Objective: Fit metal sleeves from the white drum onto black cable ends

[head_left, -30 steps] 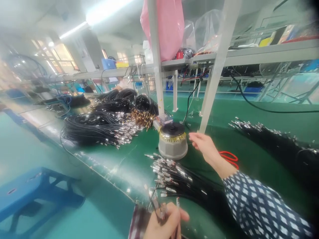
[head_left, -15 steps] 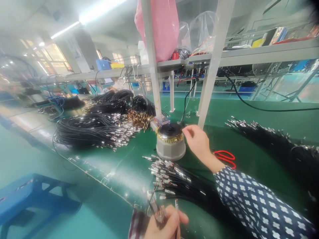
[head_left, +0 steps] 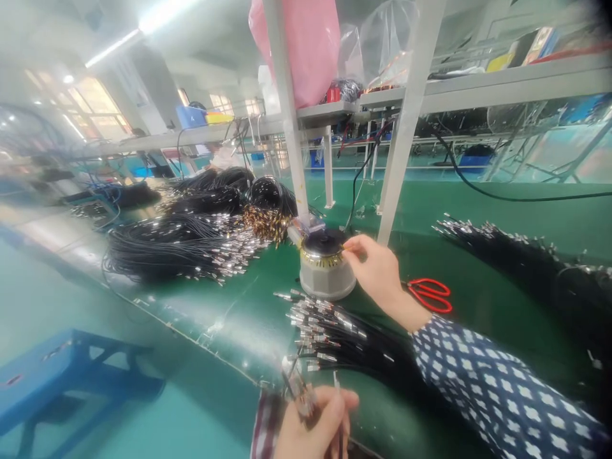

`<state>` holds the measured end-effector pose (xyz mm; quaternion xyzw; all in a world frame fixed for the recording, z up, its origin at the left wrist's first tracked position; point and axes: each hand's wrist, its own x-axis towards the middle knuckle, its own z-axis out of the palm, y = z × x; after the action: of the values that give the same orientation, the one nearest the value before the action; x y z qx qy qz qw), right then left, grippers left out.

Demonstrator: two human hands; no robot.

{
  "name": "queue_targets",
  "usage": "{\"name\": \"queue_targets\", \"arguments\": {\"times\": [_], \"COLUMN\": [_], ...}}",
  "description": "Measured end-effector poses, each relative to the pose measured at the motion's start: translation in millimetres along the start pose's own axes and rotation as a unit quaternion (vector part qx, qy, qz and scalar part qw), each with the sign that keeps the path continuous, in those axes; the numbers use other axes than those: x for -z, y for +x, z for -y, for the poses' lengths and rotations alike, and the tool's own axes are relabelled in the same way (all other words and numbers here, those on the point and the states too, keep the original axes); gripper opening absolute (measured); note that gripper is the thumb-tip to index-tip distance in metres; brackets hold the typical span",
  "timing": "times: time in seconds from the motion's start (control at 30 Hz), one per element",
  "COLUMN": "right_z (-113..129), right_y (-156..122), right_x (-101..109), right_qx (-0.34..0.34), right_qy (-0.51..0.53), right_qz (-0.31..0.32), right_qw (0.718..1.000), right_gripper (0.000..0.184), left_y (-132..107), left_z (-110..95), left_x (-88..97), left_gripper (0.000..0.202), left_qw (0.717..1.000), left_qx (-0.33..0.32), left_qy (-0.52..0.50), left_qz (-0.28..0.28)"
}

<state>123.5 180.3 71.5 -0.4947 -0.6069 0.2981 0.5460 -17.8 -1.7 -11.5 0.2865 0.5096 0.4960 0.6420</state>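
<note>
My left hand (head_left: 318, 424) is closed at the bottom edge, gripping a few thin black cables with metal tips (head_left: 302, 394). One tip (head_left: 336, 379) sticks up between thumb and forefinger. My right hand (head_left: 370, 264) is pinched at the rim of a round grey device (head_left: 327, 280) with a black top disc (head_left: 324, 242) and a ring of yellowish slots. What its fingertips hold is too small to make out. Between the hands lies a bundle of black cables (head_left: 368, 347), their silvery connector ends towards the left. My right sleeve (head_left: 478, 363) passes over the bundle's far end.
Red-handled scissors (head_left: 430, 294) lie right of my right wrist. More black cable bundles (head_left: 162, 248) lie at left, another (head_left: 507, 255) at right. White shelf posts (head_left: 406, 121) rise behind the device. A blue stool (head_left: 71, 376) stands on the floor at lower left.
My right hand has shifted slightly left, its fingertips now against the device's rim. My left hand still grips the cables. The view has tilted slightly.
</note>
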Motion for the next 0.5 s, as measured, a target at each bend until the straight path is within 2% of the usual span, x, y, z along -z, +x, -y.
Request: {"name": "queue_targets", "arguments": {"times": [0.07,0.17,0.2,0.27,0.33,0.4,0.5], "right_z": [11.5,19.6,19.5,16.1,11.3,7.8,7.2], "right_y": [-19.8,-59.6,-73.6,-99.9,-121.2,-135.6,-144.3], "right_x": [7.5,22.2,27.4,36.6,42.7,45.1,44.6], "right_qx": [-0.004,-0.064,-0.110,-0.193,-0.246,-0.259,-0.241], "right_qy": [0.024,0.072,0.102,0.144,0.176,0.195,0.178], "right_qz": [0.046,0.146,0.189,0.236,0.272,0.301,0.317], "right_qw": [0.999,0.985,0.970,0.941,0.913,0.897,0.900], "right_gripper": [0.010,0.017,0.019,0.023,0.027,0.028,0.029], "left_y": [-3.1,-9.5,-12.0,-16.8,-21.0,-24.1,-27.0], "left_z": [-2.3,-9.2,-12.2,-18.4,-23.8,-27.4,-29.1], "left_x": [-2.0,-6.1,-7.9,-12.0,-16.5,-20.3,-23.0], "left_gripper": [0.049,0.045,0.044,0.040,0.034,0.027,0.024], "left_qw": [1.000,0.999,0.999,0.999,0.999,0.999,0.999], "left_qx": [-0.011,-0.015,-0.011,0.002,0.007,0.002,-0.005], "left_qy": [-0.026,-0.045,-0.042,-0.032,-0.028,-0.027,-0.025], "left_qz": [0.010,0.009,0.002,-0.012,-0.023,-0.032,-0.037]}}
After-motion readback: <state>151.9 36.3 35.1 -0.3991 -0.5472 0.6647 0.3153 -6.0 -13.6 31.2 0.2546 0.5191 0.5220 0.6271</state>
